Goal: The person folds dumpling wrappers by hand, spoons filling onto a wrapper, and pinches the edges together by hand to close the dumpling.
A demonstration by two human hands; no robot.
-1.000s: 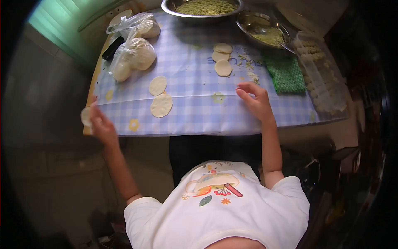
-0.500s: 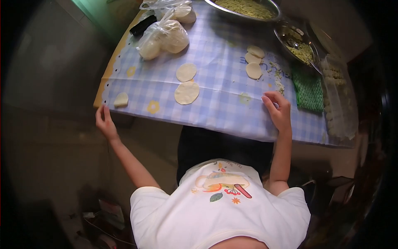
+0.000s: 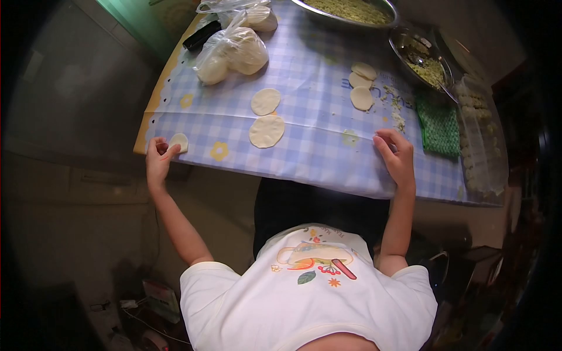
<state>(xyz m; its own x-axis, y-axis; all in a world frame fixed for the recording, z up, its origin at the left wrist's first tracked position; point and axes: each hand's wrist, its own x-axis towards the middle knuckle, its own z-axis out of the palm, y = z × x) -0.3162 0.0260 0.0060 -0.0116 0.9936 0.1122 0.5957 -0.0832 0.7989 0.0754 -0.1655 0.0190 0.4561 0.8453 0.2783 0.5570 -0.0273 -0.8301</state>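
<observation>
My left hand point(image 3: 158, 162) is at the table's near left corner, thumb and fingers apart. It touches a small white piece of dough point(image 3: 179, 141), which looks half-round or folded. My right hand point(image 3: 400, 157) rests at the front edge on the right, its fingers loosely curled with a small gap at the thumb and nothing visible in them. Two flat round dough wrappers point(image 3: 267, 131) lie left of the middle. Several more overlapping dough wrappers point(image 3: 362, 98) lie beyond my right hand, beside scattered green crumbs point(image 3: 398, 114).
Knotted plastic bags of dough point(image 3: 231, 55) and a black object point(image 3: 202, 35) are at the back left. A large bowl of green filling point(image 3: 351, 10), a smaller bowl point(image 3: 424, 67), a green mesh cloth point(image 3: 439, 131) and a clear tray of dumplings point(image 3: 483, 140) stand along the right.
My left hand has moved inward from the table corner onto the small dough piece, which has shifted slightly right. My right hand has hardly moved.
</observation>
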